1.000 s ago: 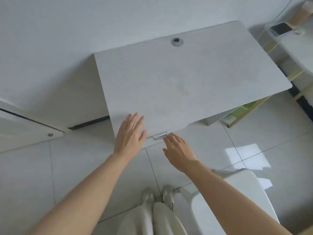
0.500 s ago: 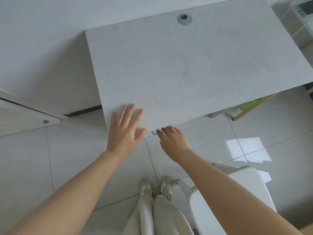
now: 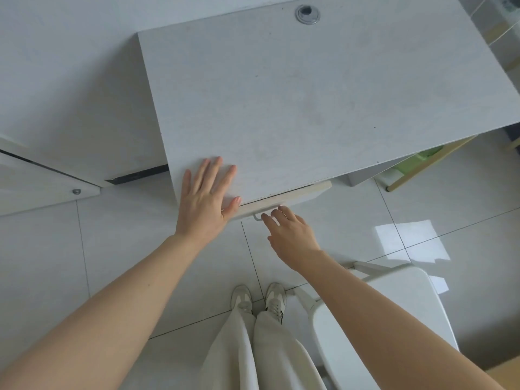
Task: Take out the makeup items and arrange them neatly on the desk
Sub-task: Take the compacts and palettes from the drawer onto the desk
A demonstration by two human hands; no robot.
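A pale grey desk fills the upper middle of the head view. Under its front edge a light wooden drawer front sticks out a little, with a small metal handle at its lower edge. My left hand lies flat with straight fingers on the desk's near left corner. My right hand is just below the drawer, its fingers curled round the handle. No makeup items are visible; the inside of the drawer is hidden.
A white chair stands at my lower right, close to my legs and shoes. A round cable grommet sits at the desk's far edge. A wooden rack with green items stands under the desk's right side. A white cabinet is at left.
The drawer front has slid out a little from under the desk edge with my right hand on its handle. My left hand stayed flat on the corner.
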